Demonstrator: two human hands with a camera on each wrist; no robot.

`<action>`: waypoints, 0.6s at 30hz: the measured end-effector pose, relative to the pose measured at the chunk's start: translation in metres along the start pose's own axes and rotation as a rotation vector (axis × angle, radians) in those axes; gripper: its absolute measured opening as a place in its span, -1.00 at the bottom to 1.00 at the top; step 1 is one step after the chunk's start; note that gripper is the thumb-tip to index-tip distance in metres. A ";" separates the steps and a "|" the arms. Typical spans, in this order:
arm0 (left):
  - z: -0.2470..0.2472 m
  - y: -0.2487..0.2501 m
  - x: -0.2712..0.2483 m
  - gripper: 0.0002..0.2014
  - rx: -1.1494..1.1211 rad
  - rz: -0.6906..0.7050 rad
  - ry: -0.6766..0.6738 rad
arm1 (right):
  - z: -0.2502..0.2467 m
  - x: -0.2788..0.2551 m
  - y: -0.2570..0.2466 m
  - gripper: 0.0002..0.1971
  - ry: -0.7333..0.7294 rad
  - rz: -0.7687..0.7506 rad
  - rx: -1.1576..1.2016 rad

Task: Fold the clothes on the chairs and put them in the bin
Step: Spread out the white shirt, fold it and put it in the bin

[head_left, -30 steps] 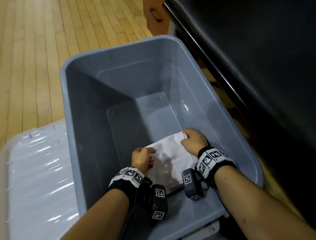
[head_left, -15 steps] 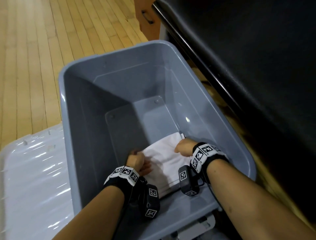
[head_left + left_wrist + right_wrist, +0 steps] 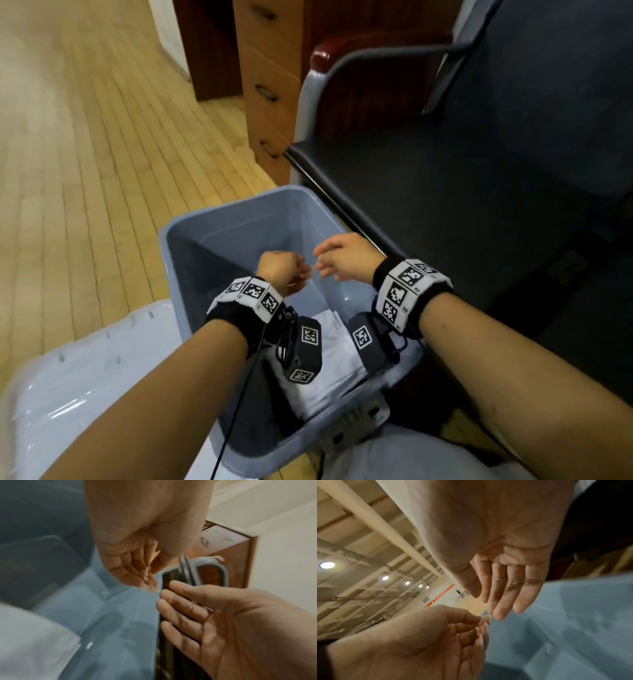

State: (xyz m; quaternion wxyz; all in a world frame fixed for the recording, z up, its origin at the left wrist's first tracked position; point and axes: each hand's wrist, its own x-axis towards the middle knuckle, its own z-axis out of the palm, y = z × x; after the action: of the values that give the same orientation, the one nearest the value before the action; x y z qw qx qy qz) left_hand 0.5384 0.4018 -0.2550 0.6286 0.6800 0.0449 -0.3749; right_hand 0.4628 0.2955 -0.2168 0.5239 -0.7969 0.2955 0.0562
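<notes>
A folded white cloth (image 3: 337, 370) lies flat on the floor of the grey bin (image 3: 239, 214), partly hidden by my wrist cameras. In the left wrist view the same cloth (image 3: 30, 642) shows at the lower left. Both hands hover above the bin, clear of the cloth and holding nothing. My left hand (image 3: 296, 274) has loosely curled fingers (image 3: 137, 574). My right hand (image 3: 327, 263) is beside it with nearly straight fingers (image 3: 503, 595). Their fingertips almost meet. The dark chair seat (image 3: 445, 192) at the right bears no clothes in view.
The chair's grey armrest (image 3: 329, 68) curves up behind the bin. A wooden drawer cabinet (image 3: 270, 85) stands beyond it. A white plastic lid (image 3: 85, 377) lies left of the bin on the wooden floor (image 3: 85, 154).
Both hands have let go of the white cloth and risen out of the bin. The head view has lifted, bringing the chair and cabinet into sight.
</notes>
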 end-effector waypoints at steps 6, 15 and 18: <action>0.033 0.093 -0.099 -0.74 0.055 0.174 -0.150 | -0.078 -0.120 -0.071 -0.87 0.234 -0.111 0.041; 0.182 0.141 -0.276 -0.77 0.131 0.407 -0.529 | -0.190 -0.327 -0.077 -0.85 0.567 -0.135 0.102; 0.241 0.124 -0.325 -0.77 0.209 0.422 -0.672 | -0.219 -0.380 -0.050 -0.88 0.704 -0.084 0.100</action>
State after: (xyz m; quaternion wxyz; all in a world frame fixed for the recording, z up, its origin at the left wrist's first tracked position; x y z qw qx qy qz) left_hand 0.2628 0.2950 0.0478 0.5989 0.5742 -0.3415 -0.4416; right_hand 0.1299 0.2755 0.0724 0.4300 -0.7524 0.4272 -0.2579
